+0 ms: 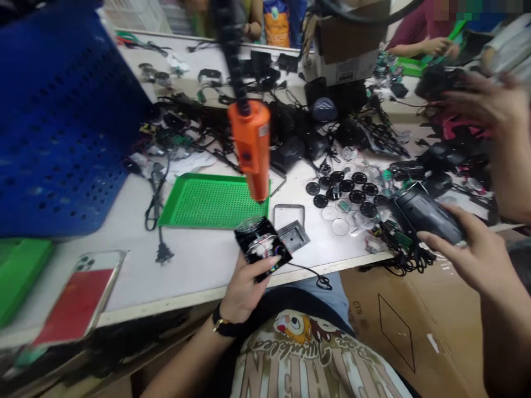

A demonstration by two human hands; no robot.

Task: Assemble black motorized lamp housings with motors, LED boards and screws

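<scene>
1. The white workbench [199, 293] has its front edge just below both hands, and a cardboard box [398, 326] sits under the right hand.
2. A blue crate [62, 127] stands well left of the left hand.
3. A green tray [211, 202] lies just beyond the left hand, below a hanging orange power tool [251, 149].
4. Black discs [344, 190] lie between the hands, farther up the bench.
5. The left hand [244, 290] grips a black housing [261, 246] above the edge; the right hand [450, 249] holds a grey handheld device [429, 215].

left hand [244, 290] gripping open black device casing [261, 246]; right hand [460, 249] around dark grey handheld device [429, 215]; green perforated tray [211, 202] beyond, orange hanging screwdriver [251, 149] above.
</scene>
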